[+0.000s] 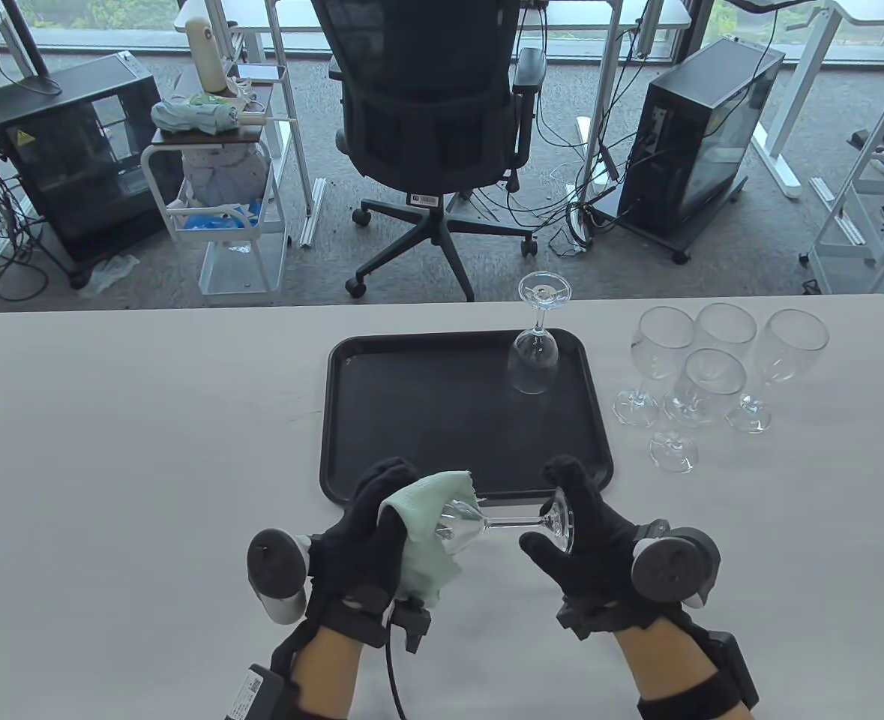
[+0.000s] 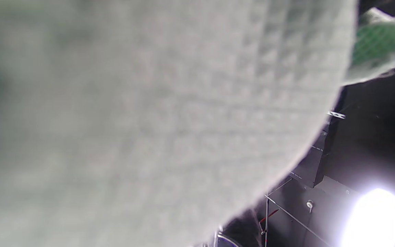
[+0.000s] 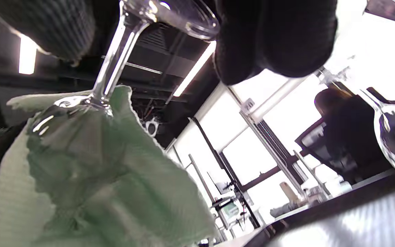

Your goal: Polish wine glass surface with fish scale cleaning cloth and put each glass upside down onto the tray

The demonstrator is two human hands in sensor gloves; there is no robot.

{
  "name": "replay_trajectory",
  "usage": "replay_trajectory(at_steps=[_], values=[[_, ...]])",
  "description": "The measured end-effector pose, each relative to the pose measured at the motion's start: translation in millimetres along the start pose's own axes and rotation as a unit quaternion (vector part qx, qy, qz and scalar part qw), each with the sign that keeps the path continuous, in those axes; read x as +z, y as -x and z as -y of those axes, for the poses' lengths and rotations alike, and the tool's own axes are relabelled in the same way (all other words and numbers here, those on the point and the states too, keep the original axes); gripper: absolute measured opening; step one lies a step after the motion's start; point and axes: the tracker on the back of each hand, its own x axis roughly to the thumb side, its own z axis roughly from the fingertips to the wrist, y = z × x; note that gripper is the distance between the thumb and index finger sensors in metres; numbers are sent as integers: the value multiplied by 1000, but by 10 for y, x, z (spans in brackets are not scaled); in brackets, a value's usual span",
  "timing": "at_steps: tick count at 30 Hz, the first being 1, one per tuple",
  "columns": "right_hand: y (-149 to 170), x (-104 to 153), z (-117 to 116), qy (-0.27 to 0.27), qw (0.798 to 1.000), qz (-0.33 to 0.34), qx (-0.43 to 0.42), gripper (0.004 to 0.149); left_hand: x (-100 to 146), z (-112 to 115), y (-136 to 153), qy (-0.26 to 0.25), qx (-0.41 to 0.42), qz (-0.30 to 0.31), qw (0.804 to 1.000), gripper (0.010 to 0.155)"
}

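A wine glass lies sideways in the air just in front of the black tray. My left hand grips its bowl through the pale green cloth. My right hand holds the foot. In the right wrist view the stem runs down into the cloth-wrapped bowl, with gloved fingertips by the foot. The cloth fills the left wrist view. One glass stands upside down at the tray's far right corner.
Several upright wine glasses stand on the table right of the tray. An office chair sits beyond the table's far edge, with computer cases and a white cart on the floor.
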Motion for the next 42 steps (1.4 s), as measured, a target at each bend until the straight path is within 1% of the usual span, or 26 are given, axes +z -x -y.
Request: replay_trajectory(at_steps=[1,4,6,7,8,9,10,13,14,16,18,20,22,23,24,25,27,29,31,34,35,37,38,39,41,42], values=[[-4,-8,8,9,1000,3,-3,94,-1,6,-7,-2,2,0,1000,57],[38,-7,-13,6,994,-55,-90,86,5,20,-34,-2,-5,5,1000,58],[106,-3,-45,-11,979,-119,-166,85,3,26,-49,-3,-12,23,1000,58],[134,14,-72,-29,962,-172,-211,86,4,31,-57,-3,-25,31,999,58],[143,29,-81,-37,954,-182,-235,86,7,31,-56,-6,-33,32,999,58],[146,31,-88,-32,959,-166,-228,86,8,33,-55,-7,-32,32,999,58],[149,31,-75,-29,971,-151,-182,88,6,38,-50,-5,-31,31,999,57],[96,26,-36,-13,997,-42,-56,93,3,31,-11,-9,-24,12,1000,57],[81,31,-19,4,1000,-4,-13,95,0,33,6,-3,-12,-1,1000,57],[72,23,-15,13,1000,11,-2,97,5,34,26,3,1,-13,1000,57],[88,13,-31,12,998,-27,-55,91,3,37,17,-2,-3,-12,1000,57],[124,7,-45,5,989,-85,-119,85,12,41,8,-1,-5,-3,1000,57],[160,10,-65,-36,961,-180,-207,85,9,49,-12,-4,-20,19,1000,57],[161,11,-59,-53,956,-185,-221,86,9,46,-19,-9,-28,25,999,57],[150,5,-46,-53,963,-163,-208,87,9,46,-20,-8,-27,25,999,57],[135,4,-30,-46,972,-148,-174,88,3,49,-17,-1,-24,26,999,57],[77,-1,-13,-22,991,-87,-102,92,4,26,1,-6,-26,15,1000,56],[24,-4,3,-8,1000,-8,-24,95,-7,11,35,3,5,-8,1000,57],[6,-12,7,14,1000,22,3,97,-3,9,60,8,18,-20,1000,57],[82,-11,-36,14,996,-44,-75,86,9,29,54,1,1,-14,1000,58],[135,-6,-59,0,987,-97,-130,83,10,42,46,2,-6,0,1000,58],[198,13,-96,-35,956,-191,-222,83,7,56,14,-2,-32,22,999,58],[204,14,-92,-48,954,-184,-231,83,8,55,2,-4,-42,27,999,58],[197,10,-83,-48,963,-163,-210,84,7,54,-9,0,-40,28,999,58],[145,13,-49,-36,983,-119,-134,89,12,51,-29,3,-45,26,999,57],[99,12,-30,-18,993,-73,-93,90,17,40,-22,-3,-40,21,999,57]])
